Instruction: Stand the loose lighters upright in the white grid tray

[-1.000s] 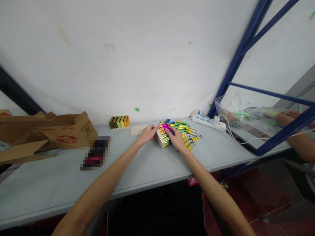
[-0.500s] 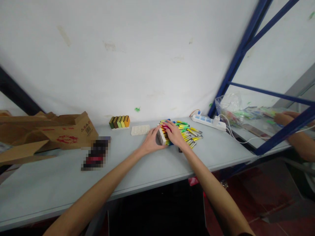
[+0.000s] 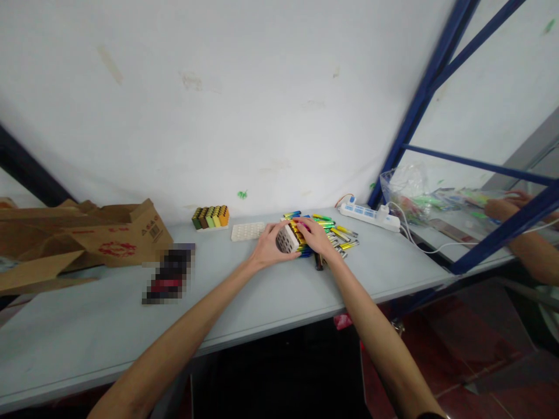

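Note:
My left hand [image 3: 267, 247] is wrapped round a white tray with holes [image 3: 287, 240], tipped so its perforated underside faces left. Yellow and metallic lighters stick out of the tray's right side. My right hand [image 3: 315, 235] presses round these lighters, its fingers partly hidden. Loose lighters in yellow, green, blue and silver [image 3: 345, 234] lie in a pile just right of my hands. A second white tray [image 3: 248, 231] lies flat to the left. Farther left, a tray filled with upright green, brown and orange lighters [image 3: 211, 217] stands by the wall.
An open cardboard box [image 3: 131, 235] and a blurred dark object [image 3: 169, 274] are on the left. A white power strip [image 3: 370, 215] with cables lies at the right, beside the blue metal frame [image 3: 408, 128]. Beyond it are a plastic bag [image 3: 408, 195] and another person's arm [image 3: 530, 253].
The held tray has tipped so that more of its perforated face shows. My right hand has shifted slightly right and a dark lighter below it now shows more.

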